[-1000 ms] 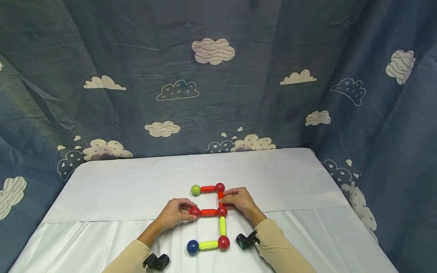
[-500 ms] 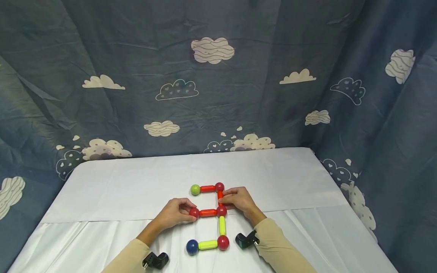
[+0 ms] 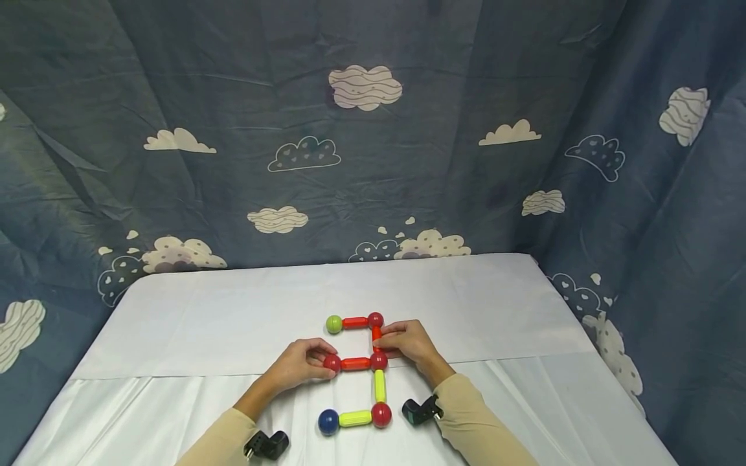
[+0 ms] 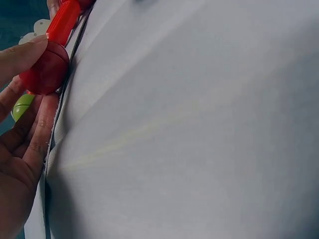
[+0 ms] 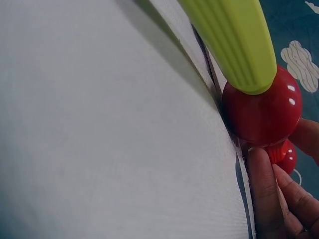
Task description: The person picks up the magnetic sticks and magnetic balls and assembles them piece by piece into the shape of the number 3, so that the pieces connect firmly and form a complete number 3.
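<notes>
A figure of balls and rods, shaped like a 3, lies on the white cloth. My left hand (image 3: 298, 365) pinches the red ball (image 4: 47, 69) at the left end of the middle row, thumb on one side and fingers on the other. From that ball a red rod (image 3: 355, 364) runs to the middle red ball (image 3: 379, 360). My right hand (image 3: 412, 342) grips the upright red rod (image 3: 376, 336) above it. At the top, another red rod (image 3: 355, 322) joins a green ball (image 3: 334, 324) to a red ball (image 3: 375, 320).
Below the middle ball, a yellow-green rod (image 3: 381, 386) leads to a red ball (image 3: 381, 415), then another yellow-green rod (image 3: 355, 418) and a blue ball (image 3: 329, 422). A dark curtain (image 3: 408, 162) with clouds hangs behind the table (image 3: 495, 304). Both wrists wear small black cameras.
</notes>
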A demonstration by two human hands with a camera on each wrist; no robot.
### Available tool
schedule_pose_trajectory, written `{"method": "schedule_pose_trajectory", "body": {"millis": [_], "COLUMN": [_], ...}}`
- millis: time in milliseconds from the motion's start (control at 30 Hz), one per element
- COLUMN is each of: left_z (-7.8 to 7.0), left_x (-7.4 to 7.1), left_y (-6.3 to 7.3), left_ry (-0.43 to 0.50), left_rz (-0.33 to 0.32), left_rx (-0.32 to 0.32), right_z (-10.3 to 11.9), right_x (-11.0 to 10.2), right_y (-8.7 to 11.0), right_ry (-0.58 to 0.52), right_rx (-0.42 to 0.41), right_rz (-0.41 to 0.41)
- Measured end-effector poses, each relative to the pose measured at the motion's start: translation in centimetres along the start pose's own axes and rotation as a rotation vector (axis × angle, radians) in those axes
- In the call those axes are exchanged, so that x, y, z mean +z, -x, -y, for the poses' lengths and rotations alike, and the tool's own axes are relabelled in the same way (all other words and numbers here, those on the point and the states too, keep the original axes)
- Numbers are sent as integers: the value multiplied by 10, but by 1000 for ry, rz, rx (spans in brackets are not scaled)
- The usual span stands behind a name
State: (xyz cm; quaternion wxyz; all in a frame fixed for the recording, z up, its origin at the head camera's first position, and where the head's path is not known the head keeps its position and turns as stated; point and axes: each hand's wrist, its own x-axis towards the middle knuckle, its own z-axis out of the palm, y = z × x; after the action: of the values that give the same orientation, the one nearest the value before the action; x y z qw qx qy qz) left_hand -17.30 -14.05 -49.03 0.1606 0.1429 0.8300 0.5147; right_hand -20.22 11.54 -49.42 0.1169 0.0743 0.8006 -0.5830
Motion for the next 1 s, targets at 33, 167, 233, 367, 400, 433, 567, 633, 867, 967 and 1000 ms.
{"method": "schedule_pose_trajectory", "body": {"millis": [33,167,233,367,400,433,567,633,867,967,1000], "left_z": [0,0,-1,-2,-3,-3,-1,0,2,4,4], "left_x": [0,0,-1,-1,-1,-1,-1,-2,-9,-15,-17], "left_y": [-1,-2,-2,-2,-2,-2,0,1,5,8,9], "left_ry": [0,-1,6,26,37,46,78,84,92,83,75], "left_rz": [1,4,2,3,2,2,-4,-7,-22,-37,-47], "left_rx": [-9,-23,-28,-35,-37,-36,-20,-9,53,76,79], "right_z": [0,1,2,2,1,1,-1,-1,1,2,2], "right_x": [0,0,0,-1,-1,-1,-1,0,-1,-3,-4], "right_y": [0,0,0,-1,-2,-2,-2,-3,-4,-3,-3], "right_ry": [2,-12,-4,-9,-13,-22,-31,-18,-5,-13,-15], "right_rx": [-1,-2,-4,2,4,3,-6,-7,-23,-3,6], "right_rz": [-1,4,3,6,7,10,11,4,7,2,2]}}
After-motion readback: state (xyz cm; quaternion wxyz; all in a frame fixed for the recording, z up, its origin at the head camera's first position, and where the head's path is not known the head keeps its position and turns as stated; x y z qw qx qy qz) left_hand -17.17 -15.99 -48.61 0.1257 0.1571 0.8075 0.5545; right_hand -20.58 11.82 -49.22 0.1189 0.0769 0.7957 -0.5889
